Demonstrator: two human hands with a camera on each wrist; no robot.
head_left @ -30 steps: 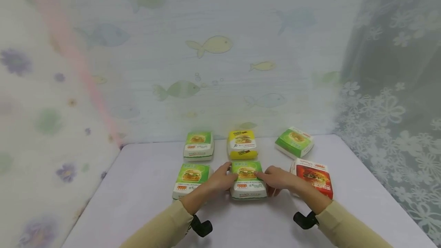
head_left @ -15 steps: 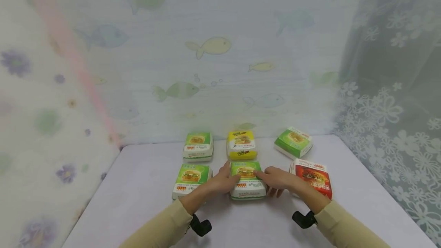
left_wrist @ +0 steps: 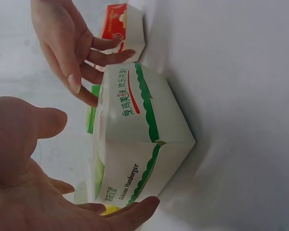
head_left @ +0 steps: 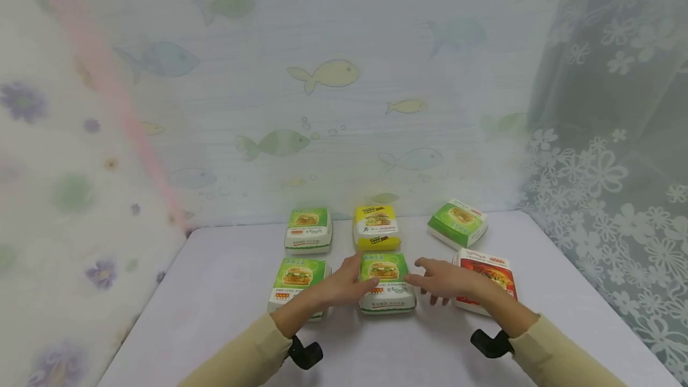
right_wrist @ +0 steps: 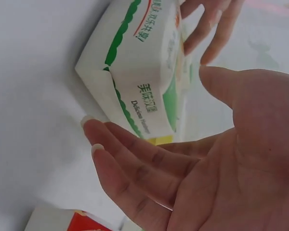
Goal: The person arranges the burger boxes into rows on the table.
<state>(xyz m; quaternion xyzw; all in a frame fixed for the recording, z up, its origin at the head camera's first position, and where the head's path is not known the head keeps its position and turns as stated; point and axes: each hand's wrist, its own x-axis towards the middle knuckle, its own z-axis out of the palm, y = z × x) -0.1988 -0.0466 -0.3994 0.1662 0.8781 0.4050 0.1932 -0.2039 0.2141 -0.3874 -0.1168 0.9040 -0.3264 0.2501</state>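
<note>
A green and white hamburger box (head_left: 388, 297) sits flat on the white table, in the middle of the front row. My left hand (head_left: 344, 284) is at its left side, fingers spread and the thumb over the box's edge in the head view. On the other side is my right hand (head_left: 445, 280), fingers loosely extended and a gap showing between them and the box. In the left wrist view the hamburger box (left_wrist: 135, 103) stands upright on the cloth, my left fingertips (left_wrist: 147, 208) beside its near side. The right wrist view shows the relaxed right fingers near the same box (right_wrist: 139, 72).
Left of it lies another green hamburger box (head_left: 297, 279), and on the right a red burger box (head_left: 491, 276), partly behind my right wrist. Along the back stand a green box (head_left: 309, 229), a yellow box (head_left: 377, 229) and a turned green box (head_left: 458, 223). A fish-patterned curtain (head_left: 333, 106) hangs behind.
Both hands were holding the middle box by its sides; now their fingers have loosened. The right hand has drawn off to the right, and the box stays in place.
</note>
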